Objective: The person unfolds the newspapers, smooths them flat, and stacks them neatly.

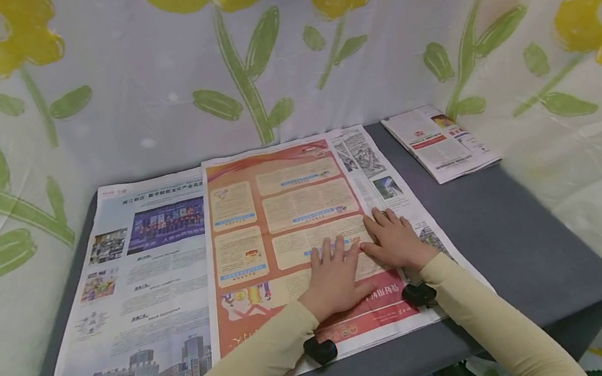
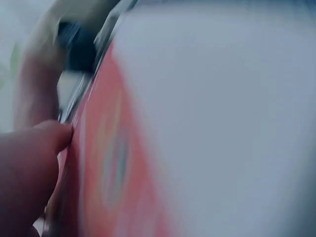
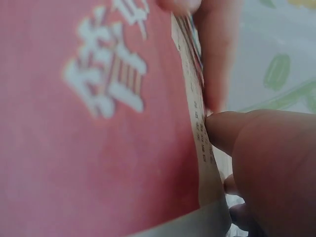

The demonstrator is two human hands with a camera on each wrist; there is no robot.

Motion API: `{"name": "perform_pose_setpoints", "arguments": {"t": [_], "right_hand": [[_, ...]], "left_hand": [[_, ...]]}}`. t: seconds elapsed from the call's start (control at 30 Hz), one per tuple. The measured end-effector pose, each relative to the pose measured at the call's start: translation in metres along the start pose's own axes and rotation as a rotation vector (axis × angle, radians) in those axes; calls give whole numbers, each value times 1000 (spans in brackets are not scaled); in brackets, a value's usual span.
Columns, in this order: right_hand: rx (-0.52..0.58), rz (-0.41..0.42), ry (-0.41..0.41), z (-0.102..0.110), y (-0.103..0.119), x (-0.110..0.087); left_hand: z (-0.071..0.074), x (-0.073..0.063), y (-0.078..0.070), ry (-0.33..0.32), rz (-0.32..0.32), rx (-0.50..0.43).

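An open newspaper (image 1: 240, 252) lies spread on a dark grey table, an orange-red page uppermost at its middle. My left hand (image 1: 335, 279) rests on the lower part of that page, fingers extended. Beside it, my right hand (image 1: 396, 240) lies on the page's right edge, its fingers pointing up and left; the fingertips of both hands nearly meet. In the left wrist view, my left thumb (image 2: 29, 168) is against the red paper, which is blurred. The right wrist view has my right thumb (image 3: 266, 153) at the red page's edge, with several sheet edges beneath.
A folded newspaper (image 1: 441, 143) sits at the table's back right. The grey table (image 1: 529, 248) shows along the right and front edges. Behind and at the sides hangs a white curtain (image 1: 124, 111) with yellow flowers. Each wrist wears a black device (image 1: 320, 350).
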State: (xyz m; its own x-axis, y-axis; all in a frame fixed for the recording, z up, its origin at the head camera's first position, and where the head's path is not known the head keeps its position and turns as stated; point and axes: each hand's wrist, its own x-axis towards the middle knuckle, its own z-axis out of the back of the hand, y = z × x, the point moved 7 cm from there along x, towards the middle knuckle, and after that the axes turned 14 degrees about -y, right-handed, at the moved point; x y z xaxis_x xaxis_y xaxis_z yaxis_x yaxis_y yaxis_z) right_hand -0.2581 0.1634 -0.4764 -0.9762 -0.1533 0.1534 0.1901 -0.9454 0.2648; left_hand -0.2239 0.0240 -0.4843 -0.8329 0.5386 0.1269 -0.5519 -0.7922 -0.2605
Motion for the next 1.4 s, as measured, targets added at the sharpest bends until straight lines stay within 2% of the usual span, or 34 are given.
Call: {"name": "perform_pose_setpoints", "arguments": {"t": [0.1,0.2,0.5,0.63,0.73,0.83,0.97,1.03,1.1,1.17,1.23,1.33,1.4], "right_hand": [[-4,3,-1,1,2,0],[3,9,-9,3,2,1],[95,-11,-21,2,-2,8],[129,-16,-12,2,-4,9],[154,-11,-8,3,-4,9],[208,-24,-10,6,-6,10],[362,-109,9,7,-14,10],[452,-156,18,8,-17,10],[478,-163,13,8,-19,10],[435,-121,-5,8,-17,10],[324,-47,-28,8,-13,11],[163,53,-43,7,0,9],[105,107,-48,9,14,4]], "left_hand": [[-5,-3,-15,10,12,-7],[-4,-5,-19,6,40,-17],[-3,-4,-15,-1,49,-47],[-6,-3,-12,-6,70,-105],[-6,-1,-9,-3,90,-167],[-2,2,-5,-31,97,-235],[8,3,2,-77,118,-378],[13,2,8,-97,146,-456],[19,-1,14,-114,198,-551],[26,-4,21,-149,250,-644],[34,-7,27,-198,295,-719],[51,-13,33,-290,336,-811],[64,-17,35,-352,349,-872]]}}
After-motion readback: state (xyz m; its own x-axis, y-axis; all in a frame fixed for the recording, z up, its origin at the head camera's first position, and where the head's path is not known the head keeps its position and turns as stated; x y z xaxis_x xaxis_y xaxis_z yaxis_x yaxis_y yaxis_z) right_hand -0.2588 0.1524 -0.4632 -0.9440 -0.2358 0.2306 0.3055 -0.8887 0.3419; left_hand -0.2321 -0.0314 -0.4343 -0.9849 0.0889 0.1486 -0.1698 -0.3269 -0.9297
